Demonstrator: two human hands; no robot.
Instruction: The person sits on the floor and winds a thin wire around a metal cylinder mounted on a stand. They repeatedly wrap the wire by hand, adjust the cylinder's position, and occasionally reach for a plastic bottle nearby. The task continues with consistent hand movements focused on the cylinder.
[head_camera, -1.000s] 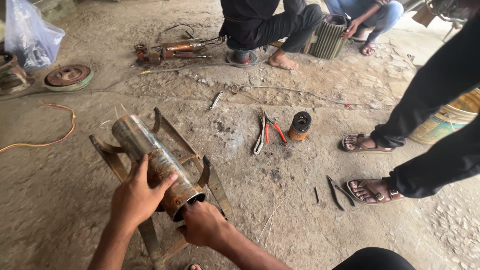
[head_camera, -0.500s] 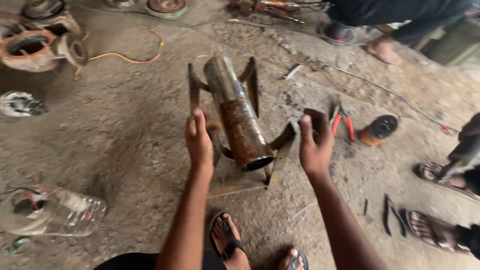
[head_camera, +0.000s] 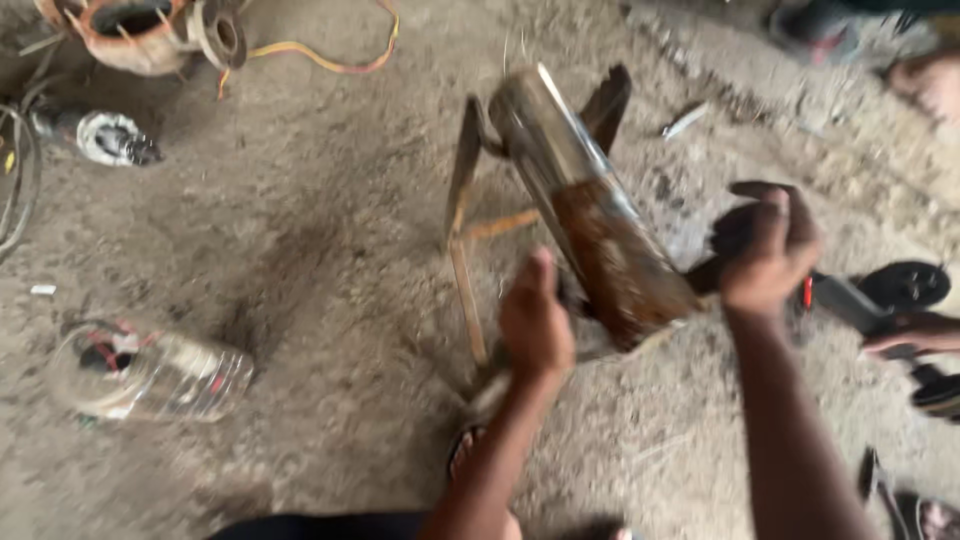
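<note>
A long metal cylinder (head_camera: 585, 200), shiny at its far end and rusty brown at its near end, lies tilted on an angle-iron stand (head_camera: 462, 200) on the dirt floor. My left hand (head_camera: 535, 325) is closed on the stand's near left part, just beside the cylinder's rusty end. On the other side, my right hand (head_camera: 768, 255) is closed around the dark upright piece of the stand. The view is motion-blurred, so the exact finger hold is hard to see.
A clear plastic bottle (head_camera: 150, 375) lies at the left. A motor stator (head_camera: 140, 30), an orange wire (head_camera: 320, 55) and a round part (head_camera: 115, 138) sit at the top left. Another person's hand (head_camera: 910, 335) and a black sandal (head_camera: 905, 285) are at the right.
Both hands went from open beside the cylinder to closed on the stand. The stand and cylinder now sit tilted and nearer in view, and the view has swung.
</note>
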